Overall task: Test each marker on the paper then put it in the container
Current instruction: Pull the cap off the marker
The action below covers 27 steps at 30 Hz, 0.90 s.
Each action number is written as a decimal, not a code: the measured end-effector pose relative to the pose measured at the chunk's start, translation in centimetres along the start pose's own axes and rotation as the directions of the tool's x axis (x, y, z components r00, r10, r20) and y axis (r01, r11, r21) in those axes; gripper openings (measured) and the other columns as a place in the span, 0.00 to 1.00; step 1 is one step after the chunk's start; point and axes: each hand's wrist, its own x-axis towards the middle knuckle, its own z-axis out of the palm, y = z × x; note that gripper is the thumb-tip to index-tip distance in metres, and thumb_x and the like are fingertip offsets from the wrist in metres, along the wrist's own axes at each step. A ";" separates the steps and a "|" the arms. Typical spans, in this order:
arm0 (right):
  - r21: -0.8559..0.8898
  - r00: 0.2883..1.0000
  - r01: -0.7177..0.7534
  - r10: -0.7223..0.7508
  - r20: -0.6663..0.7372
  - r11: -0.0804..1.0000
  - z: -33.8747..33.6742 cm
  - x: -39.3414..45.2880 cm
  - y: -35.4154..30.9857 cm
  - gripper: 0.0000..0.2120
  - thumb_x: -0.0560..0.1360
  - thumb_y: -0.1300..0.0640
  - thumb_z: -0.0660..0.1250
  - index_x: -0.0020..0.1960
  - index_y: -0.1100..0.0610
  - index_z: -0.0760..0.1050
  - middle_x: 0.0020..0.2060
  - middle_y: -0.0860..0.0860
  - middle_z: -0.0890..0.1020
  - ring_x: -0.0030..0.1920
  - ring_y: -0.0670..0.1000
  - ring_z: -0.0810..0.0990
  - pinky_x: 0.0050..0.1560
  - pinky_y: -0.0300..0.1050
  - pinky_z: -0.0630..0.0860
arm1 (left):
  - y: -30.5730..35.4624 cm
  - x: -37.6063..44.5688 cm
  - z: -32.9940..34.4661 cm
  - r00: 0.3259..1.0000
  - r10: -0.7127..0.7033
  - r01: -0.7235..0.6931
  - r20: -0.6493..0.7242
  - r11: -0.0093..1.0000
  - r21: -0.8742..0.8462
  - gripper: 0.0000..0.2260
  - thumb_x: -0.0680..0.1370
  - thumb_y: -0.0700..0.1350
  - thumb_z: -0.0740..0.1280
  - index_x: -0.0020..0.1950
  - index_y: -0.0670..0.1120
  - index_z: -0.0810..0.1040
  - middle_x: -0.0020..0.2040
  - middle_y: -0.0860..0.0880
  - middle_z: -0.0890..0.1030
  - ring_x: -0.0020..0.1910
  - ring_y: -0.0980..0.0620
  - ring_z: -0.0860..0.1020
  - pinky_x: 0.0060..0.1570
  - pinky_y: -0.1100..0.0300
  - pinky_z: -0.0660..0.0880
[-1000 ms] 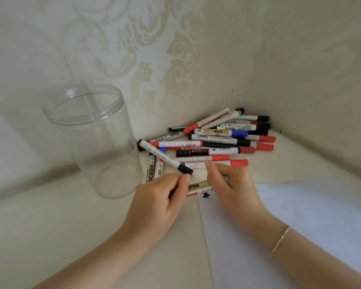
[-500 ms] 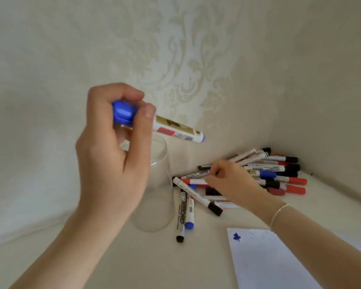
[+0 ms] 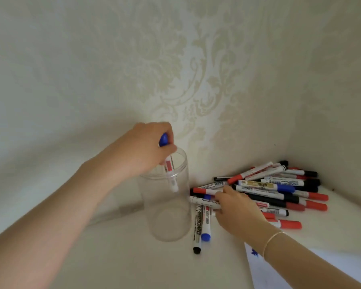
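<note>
The left hand grasps the first blue marker over the empty container; right-hand fingers pinch the next in the untested pile.

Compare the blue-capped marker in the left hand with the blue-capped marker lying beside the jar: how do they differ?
The held marker points steeply down, cap up, its lower end inside the clear jar; the lying marker rests on the surface outside the jar, cap toward the camera. The left hand grips the held one at its cap; no hand clearly grips the lying one. Both have white barrels and blue caps.
</note>
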 end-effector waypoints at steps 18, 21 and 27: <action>0.735 0.969 -0.203 0.241 0.055 0.647 -1.1 -0.5 0.3 0.05 0.79 0.57 0.62 0.54 0.56 0.70 0.40 0.53 0.79 0.37 0.50 0.77 0.42 0.45 0.80 | 0.5 5.2 1.3 0.568 -0.114 0.172 0.815 0.985 0.018 0.11 0.80 0.44 0.64 0.59 0.41 0.78 0.52 0.46 0.84 0.52 0.51 0.82 0.54 0.54 0.79; 0.868 0.964 -0.181 0.259 0.063 0.463 -1.8 -0.8 0.7 0.07 0.78 0.58 0.64 0.54 0.59 0.72 0.39 0.53 0.83 0.40 0.50 0.76 0.44 0.43 0.75 | 0.8 4.6 -0.7 0.612 -0.115 0.191 0.783 0.982 -0.005 0.11 0.81 0.44 0.62 0.59 0.42 0.79 0.50 0.46 0.85 0.51 0.51 0.83 0.52 0.56 0.79; 0.989 0.975 -0.147 0.168 0.143 0.012 -3.1 -1.5 1.1 0.08 0.76 0.65 0.65 0.55 0.62 0.72 0.35 0.55 0.84 0.34 0.51 0.71 0.33 0.38 0.68 | 4.6 0.7 -2.0 0.979 0.189 -0.195 -0.076 0.978 -0.078 0.09 0.78 0.45 0.61 0.43 0.51 0.80 0.31 0.55 0.82 0.30 0.55 0.81 0.33 0.61 0.76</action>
